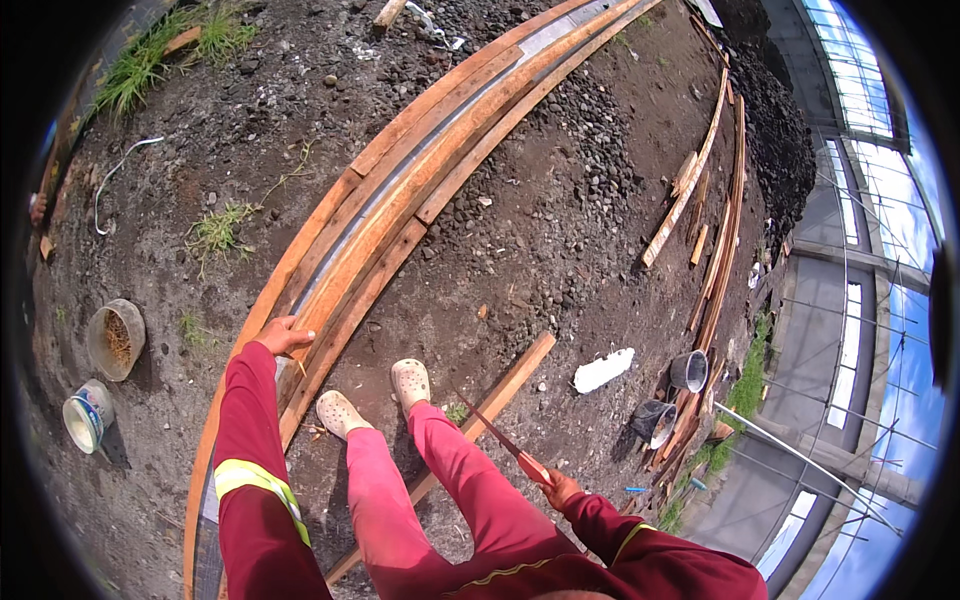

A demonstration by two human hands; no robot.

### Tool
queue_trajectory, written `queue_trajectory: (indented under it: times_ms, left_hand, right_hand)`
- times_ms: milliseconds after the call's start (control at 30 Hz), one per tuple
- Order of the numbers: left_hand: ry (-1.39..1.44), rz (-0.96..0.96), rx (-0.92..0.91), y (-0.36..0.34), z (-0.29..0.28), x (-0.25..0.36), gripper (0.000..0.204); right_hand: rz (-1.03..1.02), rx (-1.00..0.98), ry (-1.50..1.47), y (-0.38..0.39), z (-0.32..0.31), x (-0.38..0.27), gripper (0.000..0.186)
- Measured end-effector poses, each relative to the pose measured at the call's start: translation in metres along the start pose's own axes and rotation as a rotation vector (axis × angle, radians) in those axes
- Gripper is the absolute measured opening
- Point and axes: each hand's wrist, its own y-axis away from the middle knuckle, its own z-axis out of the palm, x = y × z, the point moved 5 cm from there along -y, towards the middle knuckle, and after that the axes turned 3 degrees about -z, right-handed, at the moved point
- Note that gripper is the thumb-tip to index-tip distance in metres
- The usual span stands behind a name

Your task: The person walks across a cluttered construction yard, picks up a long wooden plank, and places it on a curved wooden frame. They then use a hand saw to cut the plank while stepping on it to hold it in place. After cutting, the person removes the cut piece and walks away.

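Long lumber boards point(465, 108) lie side by side with grey strips between them, running diagonally from lower left to upper right. My left hand point(286, 335) grips the upper edge of a board near its near end, fingers wrapped over it. My right hand point(558, 488) holds a handsaw point(505, 440) by its orange-red handle, the dark blade pointing up and left. Beneath the blade a loose timber point(525, 368) lies on the dirt at a slant, passing by my legs and tan clogs point(410, 386).
Two buckets point(116, 342) stand left on the rough dirt point(430, 310). At right are a white flat piece point(602, 370), two dark containers point(688, 372), scattered long planks point(712, 270) and a gravel heap point(775, 150). A concrete structure with scaffolding point(850, 320) lies beyond.
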Motion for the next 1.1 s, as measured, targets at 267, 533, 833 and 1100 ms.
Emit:
queue_trajectory:
  times_ms: [267, 533, 833, 1100]
  left_hand:
    - [-0.396, 0.088, 0.514, 0.019, -0.013, 0.032, 0.057]
    - [-0.554, -0.171, 0.633, 0.010, -0.015, 0.033, 0.066]
    - [-0.548, -0.310, 0.645, -0.015, 0.013, 0.010, 0.067]
    - [-0.506, -0.494, 0.584, 0.058, 0.058, -0.052, 0.079]
  right_hand:
    - [-0.016, 0.000, -0.048, -0.001, 0.018, 0.003, 0.031]
    - [0.015, -0.058, -0.036, -0.002, 0.031, 0.001, 0.028]
    - [0.059, -0.029, 0.000, -0.006, 0.017, -0.002, 0.032]
    - [0.038, 0.015, -0.016, -0.006, 0.017, -0.003, 0.032]
